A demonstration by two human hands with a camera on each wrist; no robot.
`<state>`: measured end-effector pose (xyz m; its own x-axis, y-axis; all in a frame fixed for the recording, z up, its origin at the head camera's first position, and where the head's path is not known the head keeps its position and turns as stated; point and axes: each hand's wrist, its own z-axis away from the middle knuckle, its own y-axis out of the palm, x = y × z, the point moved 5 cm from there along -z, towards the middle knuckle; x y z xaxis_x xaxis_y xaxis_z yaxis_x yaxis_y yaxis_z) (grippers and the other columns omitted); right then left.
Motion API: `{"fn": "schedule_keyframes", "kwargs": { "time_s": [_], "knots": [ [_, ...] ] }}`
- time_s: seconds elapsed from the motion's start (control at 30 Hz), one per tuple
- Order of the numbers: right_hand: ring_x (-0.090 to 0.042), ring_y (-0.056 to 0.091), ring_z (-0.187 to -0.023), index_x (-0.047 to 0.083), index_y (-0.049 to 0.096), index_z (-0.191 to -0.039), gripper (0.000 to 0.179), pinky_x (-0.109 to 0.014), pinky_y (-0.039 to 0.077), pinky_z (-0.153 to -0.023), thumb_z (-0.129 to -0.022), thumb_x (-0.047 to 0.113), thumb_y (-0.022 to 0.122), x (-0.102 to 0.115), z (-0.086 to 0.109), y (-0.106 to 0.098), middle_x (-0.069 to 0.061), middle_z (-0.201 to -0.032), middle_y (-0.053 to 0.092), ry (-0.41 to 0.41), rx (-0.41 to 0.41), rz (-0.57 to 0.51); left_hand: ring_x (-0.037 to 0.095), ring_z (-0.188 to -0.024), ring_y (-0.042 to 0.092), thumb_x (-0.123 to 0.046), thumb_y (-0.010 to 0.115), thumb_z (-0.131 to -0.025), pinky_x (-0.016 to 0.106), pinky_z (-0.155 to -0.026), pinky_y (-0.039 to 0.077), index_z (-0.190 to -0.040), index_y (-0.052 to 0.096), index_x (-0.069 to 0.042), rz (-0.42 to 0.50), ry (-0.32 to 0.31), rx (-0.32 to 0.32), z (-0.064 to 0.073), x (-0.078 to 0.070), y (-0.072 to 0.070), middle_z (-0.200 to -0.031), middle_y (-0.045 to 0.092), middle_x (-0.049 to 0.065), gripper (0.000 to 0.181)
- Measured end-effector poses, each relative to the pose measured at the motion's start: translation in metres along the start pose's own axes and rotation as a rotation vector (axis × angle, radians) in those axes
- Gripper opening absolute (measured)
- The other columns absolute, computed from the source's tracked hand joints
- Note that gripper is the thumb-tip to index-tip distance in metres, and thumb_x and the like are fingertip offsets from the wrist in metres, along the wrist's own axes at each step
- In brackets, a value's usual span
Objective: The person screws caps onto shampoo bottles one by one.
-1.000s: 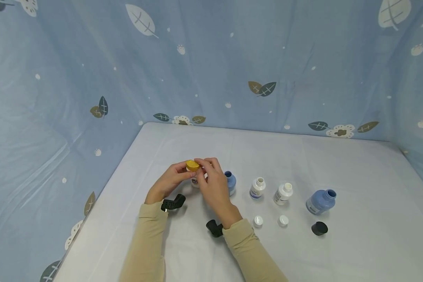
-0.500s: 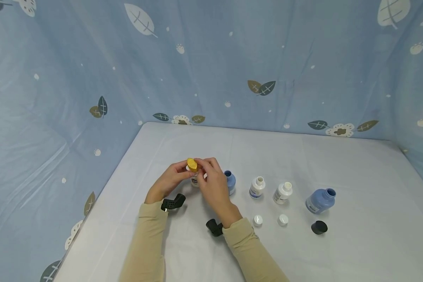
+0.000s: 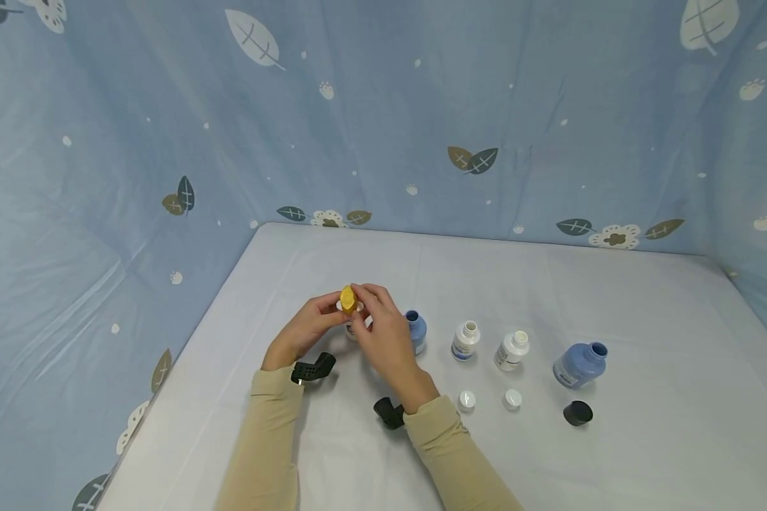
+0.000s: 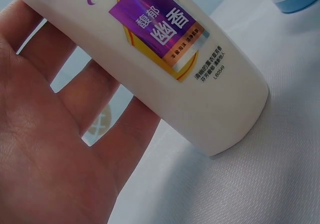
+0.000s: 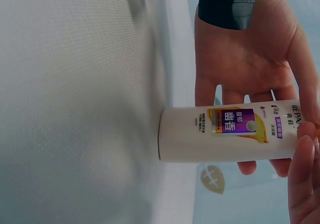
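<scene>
A white body wash bottle with a purple label is held by my left hand, whose fingers lie along its side in the left wrist view. In the right wrist view the bottle appears sideways, the left hand's fingers behind it. The gold cap sits at the bottle's top, pinched between the thumb and fingers of my right hand. Most of the bottle is hidden by the hands in the head view. I cannot tell whether its base touches the table.
A blue uncapped bottle stands just right of the right hand. Farther right are two white uncapped bottles and another blue bottle. White caps and a black cap lie before them on the white table.
The gold cap has turned, its long side swinging from crosswise to nearly upright in the head view. My right fingertips have shifted slightly with it. The left hand stays in place.
</scene>
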<state>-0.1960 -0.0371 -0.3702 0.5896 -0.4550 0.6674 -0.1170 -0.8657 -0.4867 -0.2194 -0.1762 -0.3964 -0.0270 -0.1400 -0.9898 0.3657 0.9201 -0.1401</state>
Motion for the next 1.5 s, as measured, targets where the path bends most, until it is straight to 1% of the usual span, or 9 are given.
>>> {"fn": "schedule_keyframes", "kwargs": {
  "time_s": [0.07, 0.27, 0.33, 0.47, 0.7, 0.9, 1.17, 1.37, 1.5],
  "knots": [
    [-0.004, 0.051, -0.071, 0.011, 0.052, -0.124, 0.040, -0.014, 0.044, -0.061, -0.084, 0.010, 0.056, 0.000, 0.000, 0.000, 0.002, -0.119, 0.049, -0.008, 0.005, -0.008, 0.019, -0.109, 0.044, -0.005, 0.055, -0.087, 0.038, -0.094, 0.033, -0.128, 0.044, 0.001, -0.001, -0.004, 0.000, 0.000, 0.001, 0.000, -0.126, 0.047, 0.013, 0.043],
    [-0.003, 0.052, -0.074, 0.010, 0.049, -0.127, 0.044, -0.014, 0.045, -0.063, -0.085, 0.013, 0.059, 0.000, 0.001, 0.002, 0.002, -0.126, 0.047, -0.014, 0.023, -0.041, 0.020, -0.109, 0.044, -0.001, 0.053, -0.087, 0.038, -0.093, 0.034, -0.128, 0.044, 0.002, 0.042, -0.019, -0.002, -0.007, 0.016, -0.004, -0.125, 0.047, 0.012, 0.042],
    [-0.004, 0.053, -0.075, 0.010, 0.048, -0.128, 0.045, -0.015, 0.045, -0.064, -0.086, 0.015, 0.059, -0.001, 0.001, 0.002, 0.001, -0.128, 0.046, -0.016, 0.031, -0.045, 0.021, -0.110, 0.044, -0.003, 0.054, -0.087, 0.039, -0.094, 0.033, -0.128, 0.045, 0.001, 0.050, -0.020, -0.001, -0.009, 0.020, -0.005, -0.125, 0.048, 0.012, 0.042],
    [-0.006, 0.053, -0.073, 0.011, 0.047, -0.128, 0.044, -0.015, 0.045, -0.063, -0.086, 0.015, 0.060, -0.002, 0.002, 0.001, 0.000, -0.126, 0.047, -0.023, 0.032, -0.033, 0.021, -0.111, 0.044, -0.009, 0.058, -0.086, 0.040, -0.095, 0.032, -0.127, 0.047, -0.003, 0.048, -0.019, 0.006, -0.009, 0.022, -0.004, -0.125, 0.048, 0.012, 0.043],
    [-0.005, 0.051, -0.072, 0.012, 0.048, -0.127, 0.045, -0.015, 0.045, -0.062, -0.085, 0.016, 0.061, -0.002, 0.001, 0.002, 0.000, -0.122, 0.047, -0.004, 0.023, -0.022, 0.022, -0.112, 0.045, -0.016, 0.061, -0.084, 0.038, -0.095, 0.034, -0.127, 0.046, -0.001, 0.034, 0.012, 0.010, -0.009, 0.022, -0.006, -0.124, 0.049, 0.013, 0.048],
    [-0.005, 0.049, -0.072, 0.012, 0.050, -0.125, 0.041, -0.015, 0.044, -0.062, -0.086, 0.017, 0.060, -0.001, 0.000, 0.002, -0.002, -0.119, 0.048, 0.016, 0.027, -0.014, 0.024, -0.110, 0.045, -0.019, 0.062, -0.084, 0.038, -0.095, 0.034, -0.125, 0.049, -0.004, 0.037, 0.005, 0.014, -0.007, 0.022, -0.007, -0.122, 0.050, 0.011, 0.046],
    [-0.006, 0.049, -0.075, 0.013, 0.056, -0.118, 0.030, -0.017, 0.044, -0.062, -0.088, 0.013, 0.055, -0.001, 0.000, -0.001, -0.001, -0.112, 0.049, 0.026, 0.003, 0.008, 0.024, -0.105, 0.048, -0.018, 0.060, -0.086, 0.036, -0.093, 0.036, -0.121, 0.051, -0.003, 0.028, 0.013, 0.012, -0.007, 0.022, -0.008, -0.116, 0.054, 0.011, 0.039],
    [-0.006, 0.049, -0.069, 0.013, 0.058, -0.114, 0.031, -0.016, 0.043, -0.058, -0.085, 0.004, 0.054, -0.001, 0.000, -0.003, -0.002, -0.108, 0.050, 0.032, -0.018, 0.028, 0.025, -0.104, 0.049, -0.022, 0.063, -0.084, 0.037, -0.091, 0.037, -0.120, 0.053, -0.005, 0.021, 0.020, 0.013, -0.008, 0.023, -0.007, -0.116, 0.053, 0.011, 0.041],
    [-0.006, 0.049, -0.071, 0.013, 0.059, -0.114, 0.030, -0.016, 0.043, -0.059, -0.085, 0.005, 0.053, 0.000, -0.001, -0.003, -0.001, -0.107, 0.049, 0.043, -0.015, 0.019, 0.025, -0.104, 0.049, -0.021, 0.063, -0.084, 0.037, -0.091, 0.037, -0.120, 0.052, -0.003, 0.021, 0.020, 0.010, -0.008, 0.023, -0.007, -0.116, 0.053, 0.012, 0.042]
  ]
}}
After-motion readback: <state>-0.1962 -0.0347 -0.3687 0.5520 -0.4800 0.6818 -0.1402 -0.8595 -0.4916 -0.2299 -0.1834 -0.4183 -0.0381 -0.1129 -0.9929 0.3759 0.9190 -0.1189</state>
